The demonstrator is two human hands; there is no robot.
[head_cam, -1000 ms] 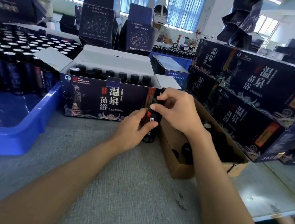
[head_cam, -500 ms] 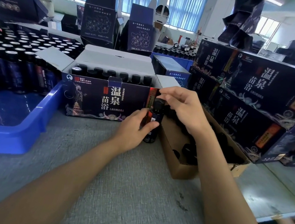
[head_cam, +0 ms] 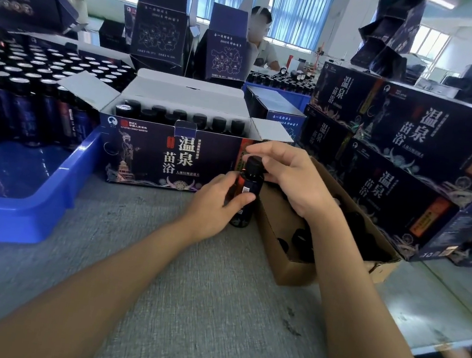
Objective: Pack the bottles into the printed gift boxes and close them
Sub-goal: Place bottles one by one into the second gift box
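A dark bottle (head_cam: 249, 185) with a black cap stands upright on the grey table, just in front of the right end of the open printed gift box (head_cam: 154, 154). My left hand (head_cam: 217, 203) grips the bottle's body. My right hand (head_cam: 291, 176) has its fingers curled round the cap from above. Inside the box a row of black-capped bottles (head_cam: 183, 117) shows. Its lid and side flaps stand open.
A brown cardboard tray (head_cam: 287, 262) holding dark bottles lies under my right forearm. A blue bin (head_cam: 17, 205) with several bottles sits at the left. Closed printed boxes (head_cam: 404, 157) are stacked at the right. A person sits behind upright boxes at the back.
The bottle has stayed at the same spot in my left hand. My right hand has shifted slightly at the cap, its fingers turning around it.
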